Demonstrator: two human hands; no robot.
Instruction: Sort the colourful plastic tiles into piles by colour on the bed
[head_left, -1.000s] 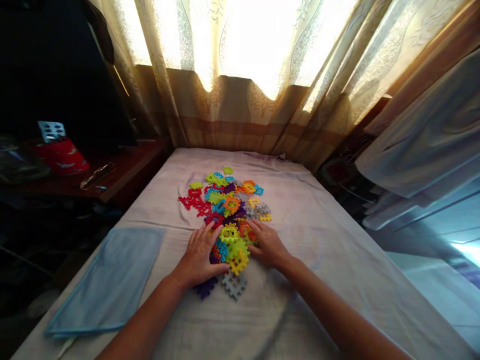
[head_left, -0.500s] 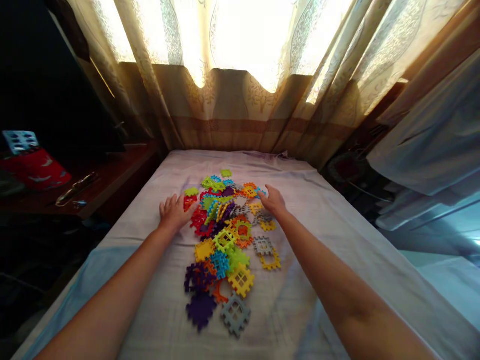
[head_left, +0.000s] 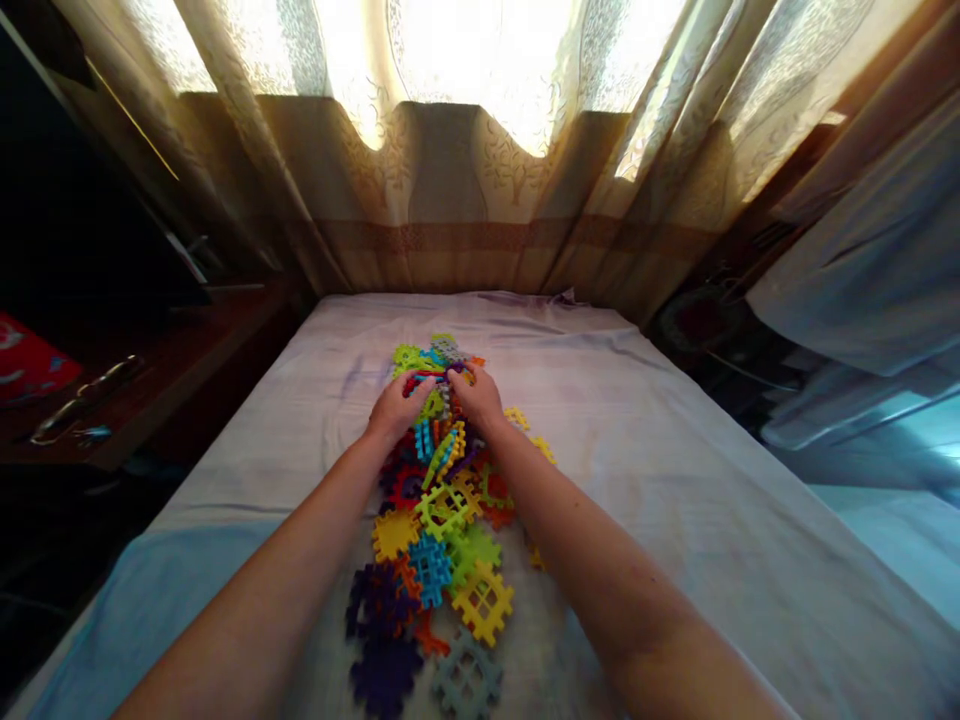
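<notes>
A heap of colourful plastic waffle blocks (head_left: 442, 510) lies in a long strip down the middle of a bed with a pale sheet (head_left: 675, 480). My left hand (head_left: 397, 408) and my right hand (head_left: 476, 398) meet at the far end of the heap. Their fingers curl over and around the far blocks, which bunch up between the palms. Nearer to me lie a yellow block (head_left: 484, 603), a grey block (head_left: 466, 682) and a purple block (head_left: 384, 675), none of them touched.
A light blue cloth (head_left: 112, 600) lies on the bed's near left. Left of the bed stands a dark wooden side table (head_left: 150, 390) with a red item (head_left: 30, 365). Curtains (head_left: 480, 200) hang behind the bed. Pale fabric (head_left: 862, 260) hangs at the right.
Both hands went from the near end of the heap out to its far sides, then closed in together over the far blocks. The blocks now lie in a narrower strip.
</notes>
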